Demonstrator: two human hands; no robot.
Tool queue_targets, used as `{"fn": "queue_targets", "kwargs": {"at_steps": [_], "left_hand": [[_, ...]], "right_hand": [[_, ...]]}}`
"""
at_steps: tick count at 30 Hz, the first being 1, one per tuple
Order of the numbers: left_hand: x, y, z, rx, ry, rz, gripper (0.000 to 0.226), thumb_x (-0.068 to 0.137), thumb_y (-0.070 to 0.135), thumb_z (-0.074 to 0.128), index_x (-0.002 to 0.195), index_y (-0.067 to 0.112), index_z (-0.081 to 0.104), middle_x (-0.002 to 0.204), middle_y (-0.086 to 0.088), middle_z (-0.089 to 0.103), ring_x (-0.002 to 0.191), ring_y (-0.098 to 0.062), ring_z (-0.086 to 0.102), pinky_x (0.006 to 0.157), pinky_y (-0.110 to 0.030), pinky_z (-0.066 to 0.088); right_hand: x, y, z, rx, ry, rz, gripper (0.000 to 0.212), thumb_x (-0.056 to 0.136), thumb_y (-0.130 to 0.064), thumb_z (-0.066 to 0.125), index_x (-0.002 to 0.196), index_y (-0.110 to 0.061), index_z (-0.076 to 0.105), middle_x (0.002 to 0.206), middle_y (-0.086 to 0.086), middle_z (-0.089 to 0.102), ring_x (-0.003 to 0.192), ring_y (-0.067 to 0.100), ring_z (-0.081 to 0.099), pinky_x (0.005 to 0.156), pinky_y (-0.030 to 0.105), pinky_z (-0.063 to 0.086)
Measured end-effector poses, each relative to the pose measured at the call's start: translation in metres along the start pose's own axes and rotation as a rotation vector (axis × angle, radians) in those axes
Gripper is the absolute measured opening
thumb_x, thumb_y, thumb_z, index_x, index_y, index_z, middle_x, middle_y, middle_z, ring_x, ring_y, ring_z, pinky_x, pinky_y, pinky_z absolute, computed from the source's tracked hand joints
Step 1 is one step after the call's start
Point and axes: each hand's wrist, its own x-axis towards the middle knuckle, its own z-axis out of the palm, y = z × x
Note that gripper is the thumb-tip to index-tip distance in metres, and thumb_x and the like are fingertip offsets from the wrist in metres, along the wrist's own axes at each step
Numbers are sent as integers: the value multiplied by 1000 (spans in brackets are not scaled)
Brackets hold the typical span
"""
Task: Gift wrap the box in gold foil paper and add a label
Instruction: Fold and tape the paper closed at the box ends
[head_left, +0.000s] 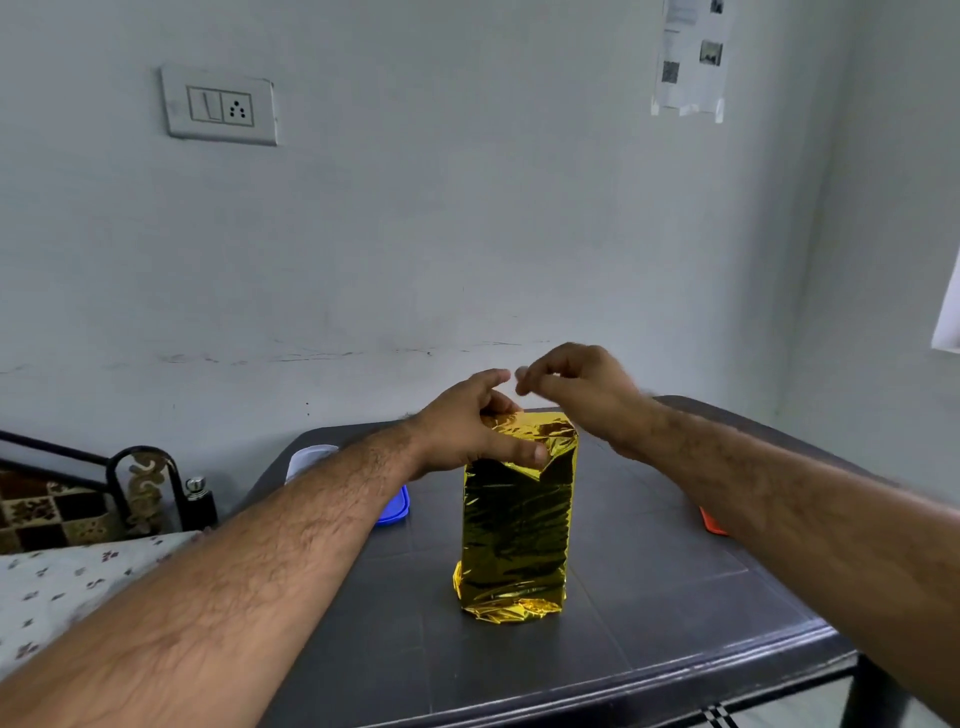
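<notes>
Blue lid (397, 506) – behind left forearm (291, 530); table (649, 597).

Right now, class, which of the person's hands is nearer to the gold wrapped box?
Left. The left hand grips the top of the gold wrapped box, thumb pressing its front. The right hand hovers just above the top's right side, fingers curled, not touching.
</notes>
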Motion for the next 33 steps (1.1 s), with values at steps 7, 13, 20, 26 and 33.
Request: {"fn": "queue_targets", "kwargs": {"at_steps": [7,13,20,26,33], "left_hand": [[-33,7,8,-324,297,226,119,64,105,43,157,31,44,158,16,49,145,2,43,104,-12,34],[-70,0,50,398,807,669,37,102,39,60,130,15,68,129,4,67,125,-14,58,107,-38,40],[-58,34,139,918,717,1047,24,99,12,59,114,18,76,113,3,71,117,-22,67,91,-48,40],[28,23,218,411,486,715,18,96,12,65,113,15,71,102,3,73,96,-19,65,87,-37,51],[97,-13,286,-234,521,147,10,100,14,65,103,21,72,93,10,72,86,-4,67,81,-27,57]], "right_hand": [[-37,35,3,389,355,-51,31,109,-32,56,101,-12,80,108,-5,75,92,-11,63,80,10,48],[-61,96,19,261,425,-61,17,106,-29,63,103,-22,78,101,-7,71,86,4,63,74,21,48],[-81,184,-29,-227,707,144,14,97,-24,74,109,-17,75,112,-3,67,102,16,59,98,38,51],[-73,237,-65,-301,659,630,96,75,-43,94,151,-13,43,147,10,52,136,34,49,115,44,42],[-72,261,-68,-228,685,782,65,78,-49,89,128,-22,57,124,3,71,113,28,69,97,40,55]]}}
